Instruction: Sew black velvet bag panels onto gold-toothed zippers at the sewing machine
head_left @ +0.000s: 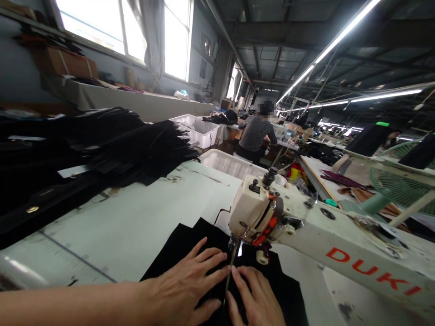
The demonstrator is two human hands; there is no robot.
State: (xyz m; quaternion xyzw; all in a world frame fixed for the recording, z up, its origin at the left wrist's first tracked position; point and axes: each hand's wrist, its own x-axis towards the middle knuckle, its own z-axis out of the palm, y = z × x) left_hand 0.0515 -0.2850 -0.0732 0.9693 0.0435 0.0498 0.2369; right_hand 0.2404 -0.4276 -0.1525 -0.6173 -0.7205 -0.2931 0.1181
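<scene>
A piece of black fabric (190,240) lies flat on the white sewing table (136,222) under the head of a cream sewing machine (258,208) marked DUKI. My left hand (185,285) presses flat on the fabric, fingers spread, just left of the needle. My right hand (254,296) lies flat on the fabric beside it, fingertips close to the presser foot (234,253). Both hands touch the cloth without gripping it.
A tall stack of black cut pieces (112,145) sits at the left of the table. White plastic bins (200,129) stand behind. A person (256,133) sits with their back to me further on. A green fan (401,185) is at the right.
</scene>
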